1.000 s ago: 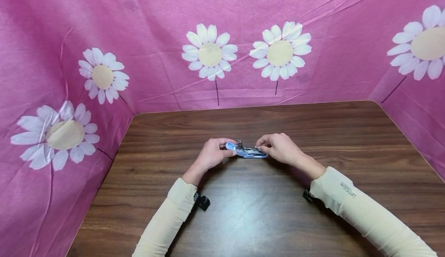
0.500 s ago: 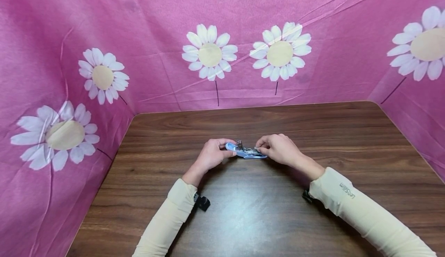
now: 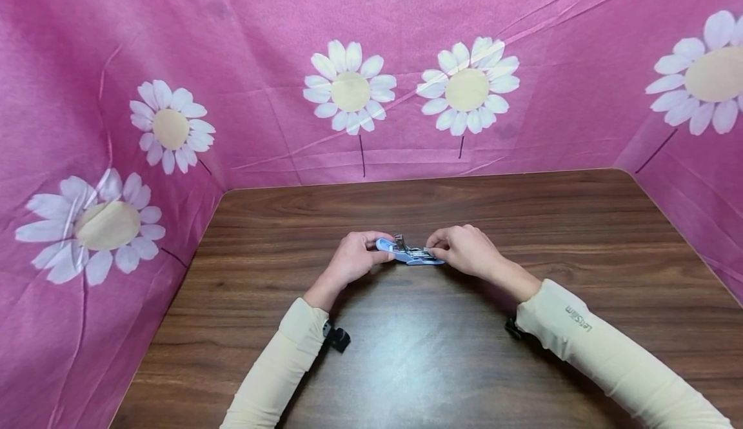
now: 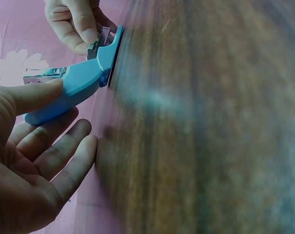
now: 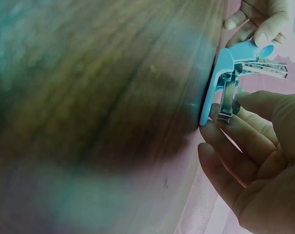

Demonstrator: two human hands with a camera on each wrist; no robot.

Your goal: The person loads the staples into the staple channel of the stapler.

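Observation:
A light blue stapler (image 3: 406,259) lies on the table with its top swung wide back and its metal staple channel (image 5: 227,97) bared. My left hand (image 3: 354,255) pinches the raised blue cover (image 4: 79,83) between thumb and index finger, the other fingers spread below it. Over the far end of the channel, my right hand (image 3: 464,249) holds a small metal strip (image 5: 236,102), which looks like staples, between thumb and fingers. Most of that strip is hidden by the fingertips. The hinged metal arm (image 5: 266,68) sticks up from the cover.
Dark wood-grain table (image 3: 406,351) lies all around the stapler. A pink cloth (image 3: 261,61) printed with daisies hangs behind and along both sides. A black wrist camera (image 3: 338,337) sits at the left sleeve cuff.
My right fingers have edged slightly down and left, and the light strip at their tips shows less than before. My left hand and the stapler stay nearly still.

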